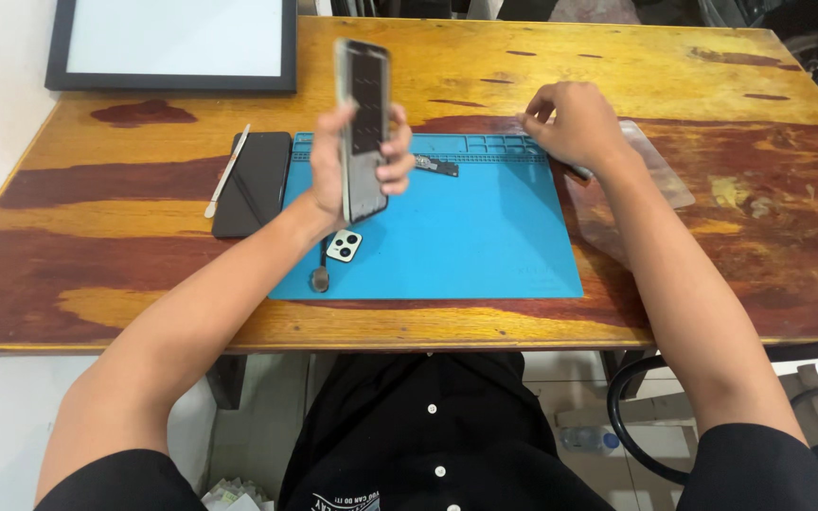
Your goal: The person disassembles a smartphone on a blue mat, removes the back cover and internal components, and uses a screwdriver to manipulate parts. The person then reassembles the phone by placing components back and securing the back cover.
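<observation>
Gripping an upright, opened phone frame (364, 123), left hand (352, 166); right hand (570, 123) curled, contents unclear.

Opened phone frame (364, 118), dark inner face, held upright above blue mat; clear film (660, 175) flat on table.

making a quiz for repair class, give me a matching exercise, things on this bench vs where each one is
Things:
1. opened phone
2. dark phone
3. camera module
4. clear plastic sheet

Places:
A. flat on the wood, left of the blue mat
B. on the wood, right of the mat, by the right hand
C. held upright in the left hand
D. on the mat's lower left part

Pairs: 1-C, 2-A, 3-D, 4-B
</observation>
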